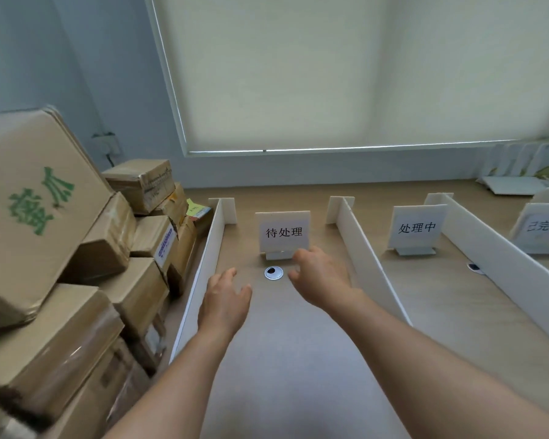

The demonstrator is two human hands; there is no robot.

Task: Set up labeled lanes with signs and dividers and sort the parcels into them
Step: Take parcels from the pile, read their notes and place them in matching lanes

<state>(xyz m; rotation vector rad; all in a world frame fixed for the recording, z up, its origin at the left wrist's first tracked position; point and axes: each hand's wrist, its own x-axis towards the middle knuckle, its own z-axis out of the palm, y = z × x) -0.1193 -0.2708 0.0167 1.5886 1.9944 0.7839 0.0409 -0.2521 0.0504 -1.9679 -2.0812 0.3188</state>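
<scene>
Three signs [283,233], three dividers [203,264] on surface [298,359]; parcels [76,248] at 9 o'clock; left hand [224,299], right hand [319,277] both released, empty.

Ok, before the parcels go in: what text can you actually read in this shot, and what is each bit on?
"待处理": left sign, in the lane where both hands are.
"处理中": middle sign, one lane to the right.
"已完成": right sign, blurred, so this reading is likely but not certain.
Green characters: big carton, tilted and smeared, not readable.
Printed labels: small parcels and blue sticker, too small to read.
</scene>
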